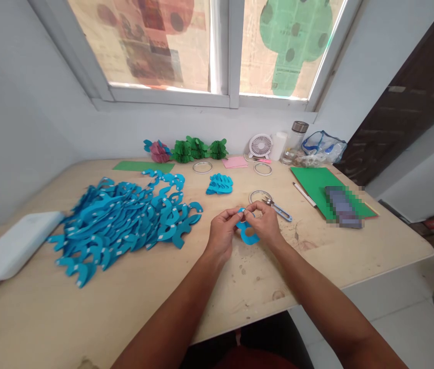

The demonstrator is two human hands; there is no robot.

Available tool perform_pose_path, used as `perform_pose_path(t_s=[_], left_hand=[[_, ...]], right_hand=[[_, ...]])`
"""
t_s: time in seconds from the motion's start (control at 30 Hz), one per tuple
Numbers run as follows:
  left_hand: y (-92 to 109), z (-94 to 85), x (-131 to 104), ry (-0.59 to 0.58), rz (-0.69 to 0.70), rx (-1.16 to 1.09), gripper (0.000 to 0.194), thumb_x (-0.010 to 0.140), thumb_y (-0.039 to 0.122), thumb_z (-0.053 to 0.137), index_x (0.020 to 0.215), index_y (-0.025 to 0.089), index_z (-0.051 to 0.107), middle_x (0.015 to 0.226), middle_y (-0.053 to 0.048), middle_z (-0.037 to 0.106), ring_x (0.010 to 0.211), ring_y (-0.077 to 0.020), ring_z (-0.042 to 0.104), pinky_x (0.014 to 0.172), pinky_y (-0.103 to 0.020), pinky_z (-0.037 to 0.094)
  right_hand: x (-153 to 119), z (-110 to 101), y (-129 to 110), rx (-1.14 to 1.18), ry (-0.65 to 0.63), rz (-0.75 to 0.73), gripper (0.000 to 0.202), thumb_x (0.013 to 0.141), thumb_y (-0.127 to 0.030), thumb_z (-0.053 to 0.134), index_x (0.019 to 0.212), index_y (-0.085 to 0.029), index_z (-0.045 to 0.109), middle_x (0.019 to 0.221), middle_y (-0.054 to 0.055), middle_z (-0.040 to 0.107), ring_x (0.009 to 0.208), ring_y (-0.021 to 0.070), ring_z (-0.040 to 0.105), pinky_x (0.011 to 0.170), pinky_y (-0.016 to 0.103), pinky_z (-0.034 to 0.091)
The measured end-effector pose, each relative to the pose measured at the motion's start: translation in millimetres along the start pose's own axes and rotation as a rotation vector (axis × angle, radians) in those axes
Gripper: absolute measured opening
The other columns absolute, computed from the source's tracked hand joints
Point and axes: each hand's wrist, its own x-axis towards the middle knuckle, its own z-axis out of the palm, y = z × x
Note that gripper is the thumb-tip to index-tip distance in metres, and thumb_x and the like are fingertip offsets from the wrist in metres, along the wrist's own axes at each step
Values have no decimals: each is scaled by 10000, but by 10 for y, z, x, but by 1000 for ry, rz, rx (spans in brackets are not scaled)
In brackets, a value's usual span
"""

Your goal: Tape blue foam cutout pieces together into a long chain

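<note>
Between my two hands is a curved blue paper cutout (249, 236), pinched near its top end just above the table. My left hand (222, 230) grips it with thumb and fingertips from the left. From the right, my right hand (263, 221) pinches the same end. A small white patch shows on the paper at the fingertips. Just beyond my right hand lie small scissors with a blue handle (282, 212) and a roll of tape (259, 196). Farther back sits a small stack of folded blue paper pieces (219, 184).
A large heap of blue cutouts with white patches (120, 220) spreads at left, beside a white power bank (17, 246). Green sheets (317, 184), a pen (304, 195) and a blurred phone (343, 206) lie right. Paper decorations (196, 148) and a small fan (260, 146) line the wall.
</note>
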Motion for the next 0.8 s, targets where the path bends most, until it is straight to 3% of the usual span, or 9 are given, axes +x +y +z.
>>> perform_pose_path(t_s=[0.8], left_hand=[[-4,3,4,15,37,31,242,536,286,730,723,141,676,639,-34,637,569,-119,537,505,-224,371]], right_hand=[[-3,7,2,11,-1,24,77,686,-246,560,630,-196,578,653,-1,636,666,159,576,659,281,446]])
